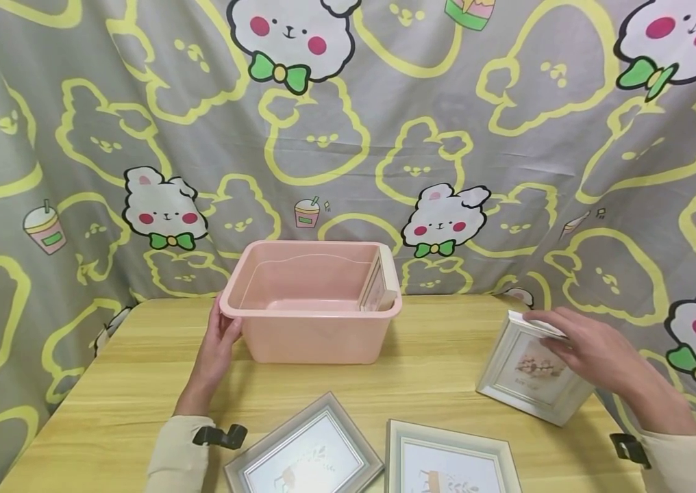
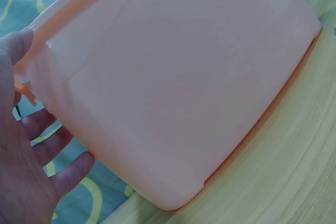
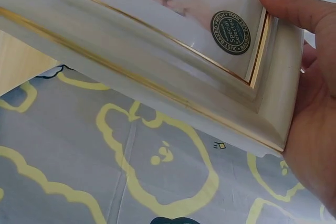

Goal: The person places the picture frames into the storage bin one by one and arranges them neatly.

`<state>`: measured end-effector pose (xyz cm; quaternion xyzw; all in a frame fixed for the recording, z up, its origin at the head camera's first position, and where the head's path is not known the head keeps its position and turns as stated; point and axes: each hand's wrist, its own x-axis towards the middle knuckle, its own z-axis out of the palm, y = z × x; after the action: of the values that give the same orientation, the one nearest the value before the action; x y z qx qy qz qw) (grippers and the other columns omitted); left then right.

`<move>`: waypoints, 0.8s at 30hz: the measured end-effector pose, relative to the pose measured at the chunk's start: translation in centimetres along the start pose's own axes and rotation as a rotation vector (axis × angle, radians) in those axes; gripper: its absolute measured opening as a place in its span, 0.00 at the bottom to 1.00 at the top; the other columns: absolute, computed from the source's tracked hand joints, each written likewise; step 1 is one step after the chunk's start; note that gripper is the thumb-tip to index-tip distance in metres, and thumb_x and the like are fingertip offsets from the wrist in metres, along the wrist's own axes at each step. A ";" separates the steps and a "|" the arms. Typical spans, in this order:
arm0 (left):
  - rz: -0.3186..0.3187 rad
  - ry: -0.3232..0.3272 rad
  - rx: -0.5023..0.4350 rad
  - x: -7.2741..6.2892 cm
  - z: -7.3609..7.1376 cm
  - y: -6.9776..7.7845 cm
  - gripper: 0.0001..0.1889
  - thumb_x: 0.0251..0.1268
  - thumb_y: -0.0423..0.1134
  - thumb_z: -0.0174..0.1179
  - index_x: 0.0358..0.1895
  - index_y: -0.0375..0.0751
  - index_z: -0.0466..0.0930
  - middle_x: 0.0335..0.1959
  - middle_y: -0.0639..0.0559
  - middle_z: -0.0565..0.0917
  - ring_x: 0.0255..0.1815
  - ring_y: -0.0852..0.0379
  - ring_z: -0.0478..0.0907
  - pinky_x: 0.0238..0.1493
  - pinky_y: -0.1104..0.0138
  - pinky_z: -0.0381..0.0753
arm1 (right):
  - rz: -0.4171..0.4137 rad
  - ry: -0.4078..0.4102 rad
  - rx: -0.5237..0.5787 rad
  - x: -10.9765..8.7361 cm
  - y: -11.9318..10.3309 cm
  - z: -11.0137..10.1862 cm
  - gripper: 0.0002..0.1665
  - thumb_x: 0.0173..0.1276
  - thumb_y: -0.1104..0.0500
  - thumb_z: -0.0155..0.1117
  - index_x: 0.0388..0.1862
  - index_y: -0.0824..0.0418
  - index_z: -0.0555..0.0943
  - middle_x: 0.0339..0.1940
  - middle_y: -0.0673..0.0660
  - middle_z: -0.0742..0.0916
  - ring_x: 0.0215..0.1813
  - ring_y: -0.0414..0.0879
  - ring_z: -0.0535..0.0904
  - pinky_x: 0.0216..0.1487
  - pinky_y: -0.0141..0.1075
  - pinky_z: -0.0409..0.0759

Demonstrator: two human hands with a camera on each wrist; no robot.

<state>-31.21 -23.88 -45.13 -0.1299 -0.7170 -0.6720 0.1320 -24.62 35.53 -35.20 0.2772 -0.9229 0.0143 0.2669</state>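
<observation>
At the table's back stands a pink plastic bin (image 1: 314, 339). My left hand (image 1: 218, 346) holds its left front corner; in the left wrist view the thumb lies on the rim and the other fingers are at the bin's side. A white picture frame (image 1: 388, 274) leans upright inside against the bin's right wall. On the right, my right hand (image 1: 597, 349) grips another white picture frame (image 1: 499, 370) by its upper edge, tilted, with a flower print. The right wrist view shows gold trim on this frame (image 3: 210, 93) and the thumb pressing its front.
Two more picture frames lie face up near the table's front: a silver-grey one (image 1: 348, 428) and a cream one (image 1: 446, 436). A grey patterned curtain (image 1: 336, 157) hangs behind the wooden table (image 1: 138, 356) and along both sides.
</observation>
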 end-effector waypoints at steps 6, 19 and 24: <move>-0.008 -0.003 0.007 -0.1 0.0 0.2 0.33 0.79 0.40 0.42 0.79 0.52 0.36 0.80 0.44 0.46 0.79 0.40 0.44 0.57 0.84 0.70 | 0.005 -0.004 -0.012 0.0 -0.1 -0.1 0.35 0.47 0.63 0.77 0.57 0.46 0.79 0.38 0.43 0.84 0.31 0.37 0.79 0.28 0.39 0.77; -0.017 0.001 0.012 -0.1 -0.1 -0.1 0.34 0.78 0.41 0.43 0.79 0.53 0.36 0.80 0.44 0.47 0.79 0.42 0.44 0.57 0.84 0.70 | 0.055 -0.061 -0.041 0.8 -0.7 -0.4 0.32 0.51 0.61 0.75 0.57 0.46 0.78 0.36 0.46 0.84 0.27 0.37 0.76 0.23 0.35 0.71; -0.020 0.002 0.030 0.1 -0.1 -0.2 0.33 0.78 0.42 0.43 0.79 0.55 0.37 0.80 0.46 0.47 0.79 0.43 0.46 0.57 0.84 0.70 | 0.123 -0.135 -0.053 1.2 -0.8 -0.7 0.30 0.56 0.58 0.72 0.59 0.47 0.76 0.43 0.53 0.87 0.27 0.42 0.78 0.21 0.37 0.71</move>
<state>-31.38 -23.95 -45.32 -0.1203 -0.7281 -0.6626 0.1278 -24.70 34.33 -34.10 0.2133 -0.9540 -0.0123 0.2101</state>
